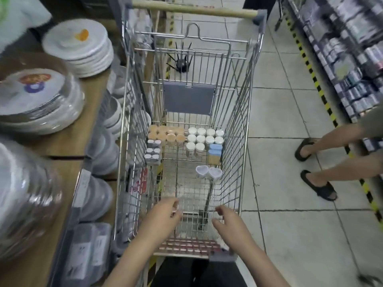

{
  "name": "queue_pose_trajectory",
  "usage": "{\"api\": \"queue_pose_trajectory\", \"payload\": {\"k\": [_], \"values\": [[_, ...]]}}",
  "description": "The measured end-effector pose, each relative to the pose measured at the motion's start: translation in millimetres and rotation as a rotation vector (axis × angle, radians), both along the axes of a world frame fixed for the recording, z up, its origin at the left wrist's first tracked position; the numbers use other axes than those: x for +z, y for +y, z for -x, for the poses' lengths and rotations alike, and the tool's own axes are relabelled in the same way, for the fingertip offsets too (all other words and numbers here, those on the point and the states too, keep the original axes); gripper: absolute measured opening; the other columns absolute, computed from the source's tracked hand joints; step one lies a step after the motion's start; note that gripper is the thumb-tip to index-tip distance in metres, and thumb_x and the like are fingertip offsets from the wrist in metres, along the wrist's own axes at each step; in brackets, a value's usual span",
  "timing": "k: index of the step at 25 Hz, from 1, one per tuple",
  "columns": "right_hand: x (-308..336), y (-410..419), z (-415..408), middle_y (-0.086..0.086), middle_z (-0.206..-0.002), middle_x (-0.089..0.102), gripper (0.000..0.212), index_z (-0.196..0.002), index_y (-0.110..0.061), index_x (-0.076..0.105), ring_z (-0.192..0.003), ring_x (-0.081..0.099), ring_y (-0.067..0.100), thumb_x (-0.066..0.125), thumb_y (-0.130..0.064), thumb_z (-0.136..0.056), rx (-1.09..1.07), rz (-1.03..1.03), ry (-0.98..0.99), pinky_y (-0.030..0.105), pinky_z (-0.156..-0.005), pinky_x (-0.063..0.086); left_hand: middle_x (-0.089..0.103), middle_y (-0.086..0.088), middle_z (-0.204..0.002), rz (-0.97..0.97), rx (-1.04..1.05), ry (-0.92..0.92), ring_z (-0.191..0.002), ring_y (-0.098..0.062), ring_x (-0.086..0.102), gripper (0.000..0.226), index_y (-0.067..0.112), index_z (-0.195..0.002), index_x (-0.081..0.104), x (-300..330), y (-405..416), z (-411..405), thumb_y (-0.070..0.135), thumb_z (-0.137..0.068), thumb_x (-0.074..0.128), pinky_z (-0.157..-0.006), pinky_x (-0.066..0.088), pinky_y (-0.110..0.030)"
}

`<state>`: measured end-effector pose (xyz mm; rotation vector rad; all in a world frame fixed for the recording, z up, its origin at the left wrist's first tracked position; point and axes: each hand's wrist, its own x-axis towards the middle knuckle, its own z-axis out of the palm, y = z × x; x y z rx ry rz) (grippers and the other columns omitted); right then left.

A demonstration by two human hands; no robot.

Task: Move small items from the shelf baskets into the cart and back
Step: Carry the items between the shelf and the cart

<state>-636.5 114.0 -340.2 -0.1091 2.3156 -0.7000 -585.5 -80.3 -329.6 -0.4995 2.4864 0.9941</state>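
Note:
A wire shopping cart (238, 125) stands in front of me. On its floor sit several orange-lidded jars (166, 134), several white-lidded jars (204, 138), silver-topped packs (153, 151), a blue-lidded container (215, 154) and two heart-shaped clear boxes (209, 172). My left hand (163, 217) and my right hand (229, 223) hover inside the near end of the cart with fingers loosely curled. Neither hand holds anything.
A wooden shelf (68, 150) on the left carries stacks of white plates (79, 46), bowls (107, 154) and a clear jar (24, 195). Shelves of packaged goods (352, 59) line the right. Another person's legs in black sandals (317, 183) stand on the tiled floor to the right.

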Motion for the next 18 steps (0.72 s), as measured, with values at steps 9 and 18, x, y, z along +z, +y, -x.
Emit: {"api": "queue_pose_trajectory", "payload": {"k": [9,18], "values": [[-124,-38,90,0.01,-0.131,0.049,0.045,-0.133,-0.007,0.041,-0.114,0.054,0.022,0.057,-0.016,-0.092,-0.162,-0.143,-0.041,0.027,-0.092,0.042,0.056,0.004,-0.127,-0.131,0.015,-0.209,-0.106,-0.011,0.058,0.047,0.021,-0.136,0.043,-154,-10,104,0.027,-0.092,0.057,-0.091,0.052,-0.032],[-229,-52,144,0.014,-0.148,0.023,0.073,-0.147,-0.007,0.018,-0.139,0.019,0.026,0.057,-0.006,-0.085,-0.074,-0.322,0.254,0.032,-0.118,0.015,0.046,0.0,-0.139,-0.128,0.029,-0.074,-0.124,-0.019,0.047,0.073,0.02,-0.14,0.037,-255,8,177,0.025,-0.078,0.075,-0.1,0.042,-0.036]]}}
